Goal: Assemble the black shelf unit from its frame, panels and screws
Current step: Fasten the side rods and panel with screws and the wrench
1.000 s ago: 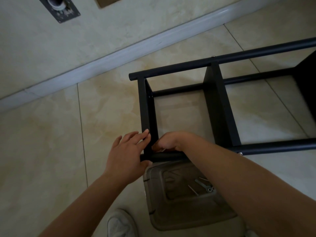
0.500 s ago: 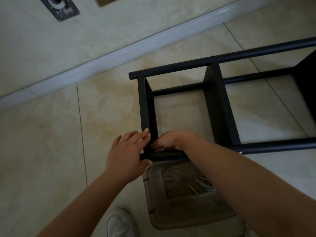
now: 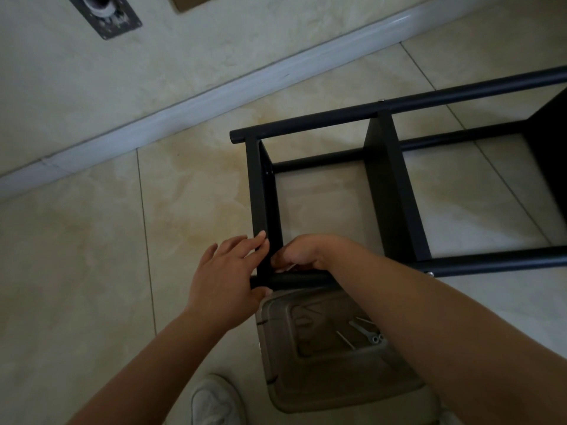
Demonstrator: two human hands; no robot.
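The black shelf unit (image 3: 395, 185) lies on its side on the tiled floor, with round tubes running left to right and flat panels set between them. My left hand (image 3: 225, 277) grips the near left corner, fingers laid on the end panel (image 3: 260, 191) and thumb under the near tube. My right hand (image 3: 302, 254) reaches inside that corner with its fingers curled against the panel and tube; what they pinch is hidden. A screw head (image 3: 431, 273) shows on the near tube.
A beige plastic stool (image 3: 322, 372) stands under the near tube, with loose screws and a small wrench (image 3: 365, 332) on its seat. My white shoe (image 3: 214, 400) is beside it. A wall with a white skirting board (image 3: 190, 102) runs behind.
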